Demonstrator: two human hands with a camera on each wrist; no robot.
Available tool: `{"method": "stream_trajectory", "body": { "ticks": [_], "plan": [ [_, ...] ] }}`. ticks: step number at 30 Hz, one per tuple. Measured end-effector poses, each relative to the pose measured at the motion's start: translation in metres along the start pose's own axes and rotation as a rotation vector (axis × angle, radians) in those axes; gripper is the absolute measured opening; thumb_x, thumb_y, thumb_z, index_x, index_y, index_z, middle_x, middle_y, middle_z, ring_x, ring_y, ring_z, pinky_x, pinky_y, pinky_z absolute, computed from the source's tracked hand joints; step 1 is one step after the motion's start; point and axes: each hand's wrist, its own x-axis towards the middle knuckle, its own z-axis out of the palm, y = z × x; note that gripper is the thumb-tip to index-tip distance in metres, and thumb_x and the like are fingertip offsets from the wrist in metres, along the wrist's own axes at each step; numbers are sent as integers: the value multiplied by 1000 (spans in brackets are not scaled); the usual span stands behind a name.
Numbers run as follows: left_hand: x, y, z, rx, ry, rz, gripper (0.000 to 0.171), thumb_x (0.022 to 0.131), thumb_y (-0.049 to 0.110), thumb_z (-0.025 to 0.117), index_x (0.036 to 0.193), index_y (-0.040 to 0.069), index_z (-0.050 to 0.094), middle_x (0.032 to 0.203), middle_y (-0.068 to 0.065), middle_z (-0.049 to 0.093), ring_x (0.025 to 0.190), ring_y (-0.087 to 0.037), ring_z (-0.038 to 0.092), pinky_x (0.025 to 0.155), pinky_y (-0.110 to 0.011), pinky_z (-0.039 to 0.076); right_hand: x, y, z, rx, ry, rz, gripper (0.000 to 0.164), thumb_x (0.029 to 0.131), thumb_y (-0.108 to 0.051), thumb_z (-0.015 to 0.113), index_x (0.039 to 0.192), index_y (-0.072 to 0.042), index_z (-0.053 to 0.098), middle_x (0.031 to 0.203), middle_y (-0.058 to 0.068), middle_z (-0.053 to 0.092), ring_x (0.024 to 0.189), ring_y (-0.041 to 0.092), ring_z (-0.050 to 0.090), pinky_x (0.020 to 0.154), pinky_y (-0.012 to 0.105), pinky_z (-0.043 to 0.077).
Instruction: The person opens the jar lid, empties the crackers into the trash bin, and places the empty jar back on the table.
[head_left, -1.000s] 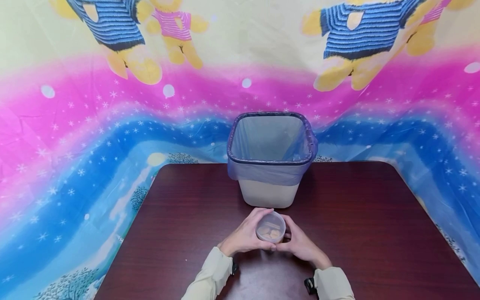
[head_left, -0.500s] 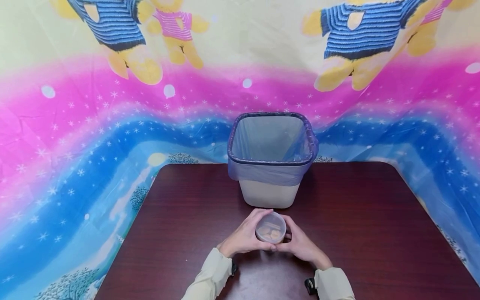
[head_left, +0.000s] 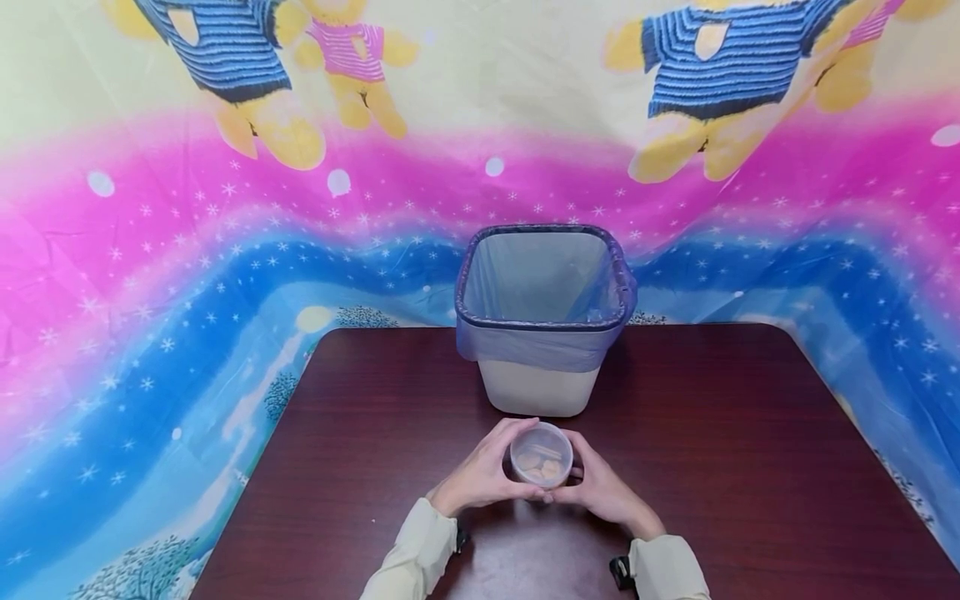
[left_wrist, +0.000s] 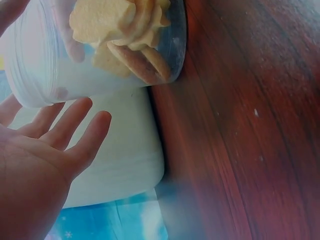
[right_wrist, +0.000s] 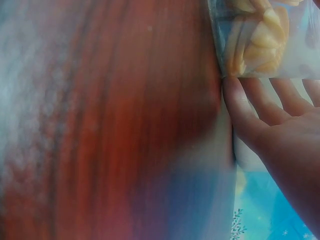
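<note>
A clear round plastic jar (head_left: 542, 455) with several biscuits (left_wrist: 112, 30) in its lower part stands upright on the table, between the two hands. My left hand (head_left: 480, 471) curves round its left side near the top, thumb in front and forefinger at the back. In the left wrist view the lower fingers (left_wrist: 92, 130) of that hand are spread beside the jar wall. From the right, my right hand (head_left: 600, 483) holds the jar, its thumb in front and its other fingers along the side. Both thumb tips nearly meet at the front.
Just behind the jar stands a pale waste bin (head_left: 536, 387) lined with a bluish plastic bag (head_left: 540, 346). Both are on a dark red-brown wooden table (head_left: 360, 417). A printed cloth (head_left: 225, 283) with bears hangs behind the table and along its sides.
My left hand has shifted slightly to the left, and its forefinger tip has drawn back a little along the jar's rim. The right hand and the jar stay in place.
</note>
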Motion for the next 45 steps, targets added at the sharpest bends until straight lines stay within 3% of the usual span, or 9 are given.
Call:
{"method": "stream_trajectory", "body": {
  "ticks": [5, 11, 18, 32, 45],
  "plan": [
    [-3, -3, -3, -2, 9, 8, 90, 70, 33, 86, 145, 14, 40, 137, -4, 52, 123, -21, 54, 104, -32, 43, 1, 0, 1, -11, 17, -5, 89, 69, -13, 86, 142, -14, 35, 141, 18, 42, 113, 36, 57, 84, 30, 55],
    [-7, -5, -7, 20, 28, 0, 86, 71, 29, 85, 144, 15, 42, 137, -1, 54, 126, -16, 52, 107, -33, 42, 1, 1, 1, -35, 23, -19, 89, 69, -14, 87, 142, -15, 35, 141, 15, 43, 117, 36, 55, 84, 30, 54],
    [-10, -7, -11, 0, 47, 2, 81, 72, 25, 85, 141, 8, 45, 135, -3, 56, 126, -14, 52, 107, -34, 41, 1, 1, 1, -25, 20, -17, 90, 68, -13, 87, 142, -14, 35, 141, 15, 43, 118, 37, 54, 83, 31, 55],
    [-10, -10, -15, -37, 48, -30, 77, 71, 17, 86, 138, 8, 49, 126, -5, 62, 121, -15, 56, 105, -35, 43, 2, -1, 1, -49, 28, -21, 91, 67, -13, 88, 142, -12, 35, 141, 15, 44, 118, 36, 54, 90, 26, 51],
    [-10, -11, -13, -2, 62, 2, 78, 72, 21, 86, 139, 9, 48, 128, -6, 60, 120, -16, 56, 104, -35, 44, 3, -5, -2, -153, 12, -59, 88, 70, -15, 86, 142, -8, 35, 137, 18, 49, 116, 35, 56, 88, 27, 52]
  ]
}}
